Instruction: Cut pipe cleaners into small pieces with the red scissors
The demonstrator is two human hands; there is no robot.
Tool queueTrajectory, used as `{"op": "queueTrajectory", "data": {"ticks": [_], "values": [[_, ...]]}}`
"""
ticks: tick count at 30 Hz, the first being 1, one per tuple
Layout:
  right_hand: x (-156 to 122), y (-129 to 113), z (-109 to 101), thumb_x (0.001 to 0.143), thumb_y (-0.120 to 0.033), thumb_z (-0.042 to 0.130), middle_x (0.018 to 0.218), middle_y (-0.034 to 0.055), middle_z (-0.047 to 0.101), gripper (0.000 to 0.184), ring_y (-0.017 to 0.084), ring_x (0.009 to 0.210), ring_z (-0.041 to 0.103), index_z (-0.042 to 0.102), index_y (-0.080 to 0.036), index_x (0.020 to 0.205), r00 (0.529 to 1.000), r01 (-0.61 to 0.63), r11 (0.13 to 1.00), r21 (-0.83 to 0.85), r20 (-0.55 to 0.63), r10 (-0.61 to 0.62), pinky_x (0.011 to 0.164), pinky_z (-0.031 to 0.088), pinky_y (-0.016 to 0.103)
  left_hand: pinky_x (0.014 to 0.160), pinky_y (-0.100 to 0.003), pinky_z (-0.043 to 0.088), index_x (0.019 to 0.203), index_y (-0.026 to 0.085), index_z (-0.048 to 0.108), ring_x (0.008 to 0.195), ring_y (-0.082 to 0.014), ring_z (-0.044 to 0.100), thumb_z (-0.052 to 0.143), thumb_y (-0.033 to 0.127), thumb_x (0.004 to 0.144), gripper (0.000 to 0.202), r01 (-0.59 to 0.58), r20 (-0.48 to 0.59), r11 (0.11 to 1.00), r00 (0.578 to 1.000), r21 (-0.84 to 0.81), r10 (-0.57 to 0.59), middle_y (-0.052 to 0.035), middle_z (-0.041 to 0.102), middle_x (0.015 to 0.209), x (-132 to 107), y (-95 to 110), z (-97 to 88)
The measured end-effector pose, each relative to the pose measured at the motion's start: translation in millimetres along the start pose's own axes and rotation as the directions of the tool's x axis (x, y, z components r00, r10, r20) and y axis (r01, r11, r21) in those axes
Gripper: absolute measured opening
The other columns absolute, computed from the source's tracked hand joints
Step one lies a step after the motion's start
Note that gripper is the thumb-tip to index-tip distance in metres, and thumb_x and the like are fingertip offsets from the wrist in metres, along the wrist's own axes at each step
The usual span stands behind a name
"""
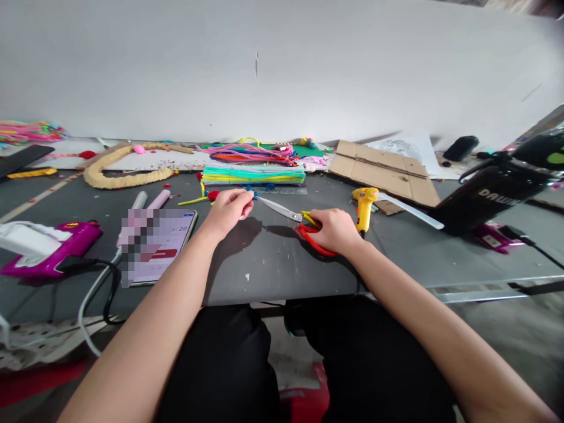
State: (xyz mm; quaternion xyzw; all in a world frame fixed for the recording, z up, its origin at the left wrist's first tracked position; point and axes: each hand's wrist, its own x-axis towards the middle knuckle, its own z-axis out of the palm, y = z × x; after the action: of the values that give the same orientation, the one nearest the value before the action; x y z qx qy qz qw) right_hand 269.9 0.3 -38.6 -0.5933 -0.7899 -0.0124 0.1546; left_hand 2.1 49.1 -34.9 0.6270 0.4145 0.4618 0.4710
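A pair of scissors [285, 211], with slim metal blades and red and yellow loop handles, is gripped by the right hand [335, 230], whose fingers are closed around the handles. At the blade tips, a short fuzzy blue pipe cleaner [252, 191] is pinched between the fingertips of the left hand [229, 210]. Behind the scissors a flat, striped bundle of pipe cleaners [253, 174] is laid. To the right of the scissors a yellow plastic glue gun [365, 207] is stood upright, with flattened cardboard [383, 171] beyond it.
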Motion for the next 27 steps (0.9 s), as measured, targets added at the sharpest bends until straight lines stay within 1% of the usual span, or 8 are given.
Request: {"op": "queueTrajectory", "data": {"ticks": [5,12,20,27], "values": [[0.2,-0.1,1.4,0.080,-0.074,0.046,0.064,0.0042,0.061,0.056,0.016,0.059,0.045,0.061,-0.022,0.069,1.000,-0.009,1.000,-0.017,0.015,0.009,0.057,0.019,0.029,0.048,-0.025,0.027,0.059,0.017,0.048,0.047,-0.0078,0.040,0.057,0.034,0.089,0.035,-0.004,0.006,1.000,1.000,0.009,0.004,0.0022,0.045,0.052,-0.3,1.0,0.8],[1.2,1.0,3.5,0.081,-0.072,0.048,0.065,0.0043,0.062,0.054,0.016,0.059,0.046,0.060,-0.022,0.067,1.000,-0.005,1.000,-0.019,0.008,0.005,0.057,0.018,0.029,0.047,-0.025,0.027,0.060,0.017,0.049,0.047,-0.0079,0.040,0.057,0.034,0.089,0.035,0.010,0.015,1.000,1.000,0.008,-0.010,0.0019,0.045,0.052,-1.5,2.3,1.2],[2.3,3.3,3.4,0.081,-0.074,0.048,0.060,0.0031,0.058,0.056,0.015,0.056,0.041,0.057,-0.021,0.063,1.000,-0.013,1.000,0.009,-0.012,0.013,0.056,0.018,0.030,0.047,-0.025,0.027,0.062,0.017,0.051,0.047,-0.0080,0.040,0.057,0.034,0.089,0.033,0.022,0.021,0.999,1.000,-0.024,-0.021,0.0018,0.045,0.052,-0.7,2.7,1.4],[-1.8,0.2,-1.1,0.081,-0.068,0.050,0.063,0.0033,0.060,0.049,0.015,0.058,0.045,0.058,-0.022,0.066,1.000,-0.023,0.999,0.024,-0.005,0.023,0.057,0.020,0.029,0.049,-0.025,0.027,0.063,0.016,0.052,0.050,-0.0082,0.041,0.059,0.034,0.090,0.033,0.014,0.018,0.998,1.000,-0.061,-0.013,0.0011,0.046,0.055,-0.8,-0.4,-0.2]]}}
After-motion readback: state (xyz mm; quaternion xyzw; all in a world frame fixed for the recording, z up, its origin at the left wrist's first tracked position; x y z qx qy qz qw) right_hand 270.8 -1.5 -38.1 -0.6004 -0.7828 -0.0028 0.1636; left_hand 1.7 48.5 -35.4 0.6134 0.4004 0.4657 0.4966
